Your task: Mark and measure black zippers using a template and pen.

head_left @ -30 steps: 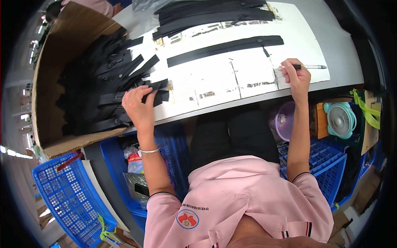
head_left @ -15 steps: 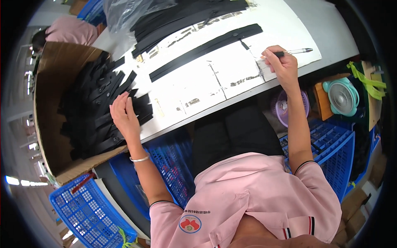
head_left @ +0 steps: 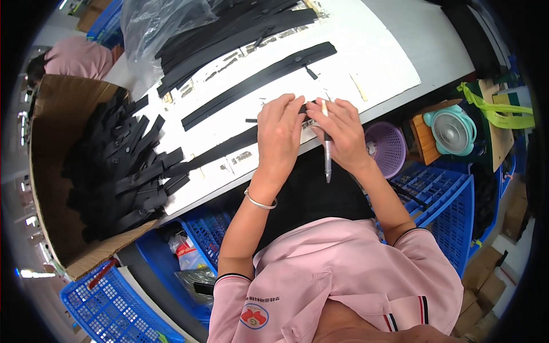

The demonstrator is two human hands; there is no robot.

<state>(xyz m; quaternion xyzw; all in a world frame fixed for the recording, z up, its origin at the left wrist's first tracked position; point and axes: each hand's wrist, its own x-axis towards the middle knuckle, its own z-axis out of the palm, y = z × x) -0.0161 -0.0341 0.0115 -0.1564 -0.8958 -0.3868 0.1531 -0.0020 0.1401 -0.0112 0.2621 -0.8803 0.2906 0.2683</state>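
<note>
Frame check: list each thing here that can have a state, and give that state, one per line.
Left hand: palm down, pressing the black strip at the table edge.
Right hand: closed round a pen, also touching the strip's end.
Pen: held, its long end hanging toward the person.
Second black strip: lying flat on the white sheet, untouched.
Cardboard box: open, full of black strips.
Small fan: lying face up, running or not unclear.
</note>
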